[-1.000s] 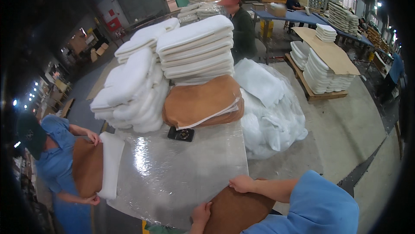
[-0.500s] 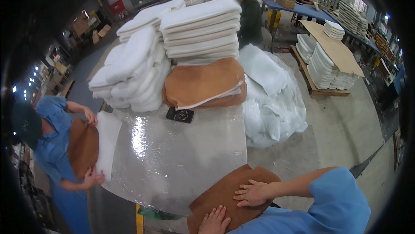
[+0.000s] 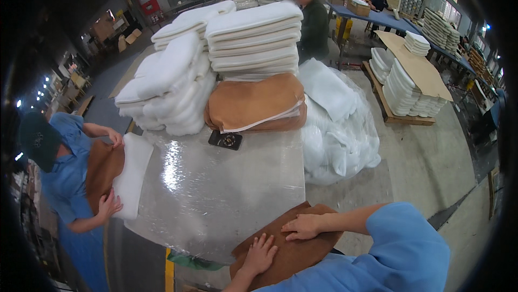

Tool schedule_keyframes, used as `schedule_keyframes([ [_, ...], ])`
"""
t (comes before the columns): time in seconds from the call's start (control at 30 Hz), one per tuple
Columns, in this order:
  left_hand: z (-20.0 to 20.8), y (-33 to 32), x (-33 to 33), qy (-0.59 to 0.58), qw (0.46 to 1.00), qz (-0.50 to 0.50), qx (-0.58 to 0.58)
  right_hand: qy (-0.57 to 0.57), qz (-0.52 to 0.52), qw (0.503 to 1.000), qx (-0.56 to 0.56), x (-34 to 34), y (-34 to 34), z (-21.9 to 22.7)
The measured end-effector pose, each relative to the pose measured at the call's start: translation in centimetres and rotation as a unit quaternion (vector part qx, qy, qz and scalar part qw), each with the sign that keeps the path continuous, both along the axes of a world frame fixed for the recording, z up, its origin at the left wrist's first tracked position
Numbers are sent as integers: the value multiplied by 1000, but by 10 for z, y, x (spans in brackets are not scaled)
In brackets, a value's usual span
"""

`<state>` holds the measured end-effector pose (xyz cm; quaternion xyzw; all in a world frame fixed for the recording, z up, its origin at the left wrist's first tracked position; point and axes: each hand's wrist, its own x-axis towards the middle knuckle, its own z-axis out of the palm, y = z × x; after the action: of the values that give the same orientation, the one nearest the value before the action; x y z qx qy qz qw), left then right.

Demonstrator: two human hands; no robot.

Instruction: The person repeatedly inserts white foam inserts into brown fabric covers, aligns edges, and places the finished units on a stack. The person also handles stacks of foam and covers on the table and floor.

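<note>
A brown fabric piece (image 3: 318, 241) lies in front of me over the table's near edge, partly against my body. My left hand (image 3: 260, 252) rests on its left part with the fingers spread. My right hand (image 3: 302, 226) presses on its upper middle, its fingers stretched leftward and closer together. Neither hand grips anything. Any padding under the brown piece is hidden. Under its left end is the plastic-covered table (image 3: 232, 184).
A stack of brown pieces (image 3: 256, 100) and a black phone-like device (image 3: 225, 140) sit ahead. Behind rise stacks of white pads (image 3: 253, 36); a plastic-wrapped white bundle (image 3: 340, 135) stands right. At left, a co-worker (image 3: 65, 168) handles a brown piece and white pad (image 3: 135, 168).
My left hand has slid up and forward on the brown piece. My right hand has shifted slightly left and up, its fingers drawing together. The co-worker's lower hand has moved along their brown piece.
</note>
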<state>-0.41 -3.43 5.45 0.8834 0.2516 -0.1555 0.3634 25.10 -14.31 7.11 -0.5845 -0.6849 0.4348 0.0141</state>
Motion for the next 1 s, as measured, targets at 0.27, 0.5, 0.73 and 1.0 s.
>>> schedule_keyframes([
  [0.27,61,20,-118,70,994,72,44,-80,-218,971,-62,85,-48,67],
  [0.5,22,1,-109,71,920,362,-134,59,-395,863,-309,72,-52,48],
  [0.73,16,12,-100,102,895,404,-159,11,-351,896,-271,90,-24,-35],
  [1.0,-5,37,-114,138,878,403,-217,106,-455,825,-320,98,-15,-63],
])
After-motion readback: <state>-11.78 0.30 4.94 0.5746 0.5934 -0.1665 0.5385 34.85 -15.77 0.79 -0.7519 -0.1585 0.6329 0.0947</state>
